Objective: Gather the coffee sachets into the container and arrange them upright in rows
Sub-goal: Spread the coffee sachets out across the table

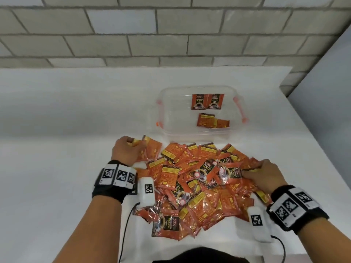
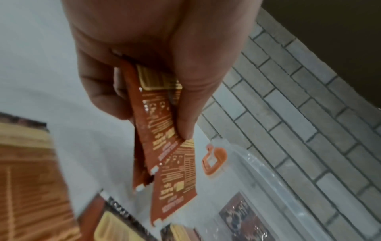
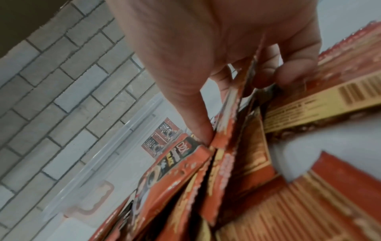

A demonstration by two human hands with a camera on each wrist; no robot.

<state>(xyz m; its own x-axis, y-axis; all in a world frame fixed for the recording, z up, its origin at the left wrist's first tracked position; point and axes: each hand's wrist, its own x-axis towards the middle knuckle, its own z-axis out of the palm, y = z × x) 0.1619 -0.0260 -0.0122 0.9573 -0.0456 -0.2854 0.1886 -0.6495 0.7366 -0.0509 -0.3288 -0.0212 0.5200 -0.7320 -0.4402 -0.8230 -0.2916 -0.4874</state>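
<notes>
A heap of orange coffee sachets [image 1: 197, 186] covers the white table in front of me. Beyond it stands a clear plastic container [image 1: 165, 114] with orange clips; two sachets [image 1: 207, 101] lean upright at its back and two more [image 1: 212, 121] lie nearer the front. My left hand [image 1: 127, 150] [image 2: 156, 91] is at the heap's far left corner and pinches a few sachets [image 2: 163, 124] between thumb and fingers. My right hand [image 1: 264, 173] [image 3: 237, 91] is at the heap's right edge, gripping a bunch of sachets [image 3: 222, 163] on edge.
A grey brick wall [image 1: 171, 31] rises behind the table. The table's right edge [image 1: 311, 133] runs close past the container. Cables [image 1: 125, 224] trail from my wrists toward my body. Bare white tabletop [image 1: 57, 120] lies left of the heap and container.
</notes>
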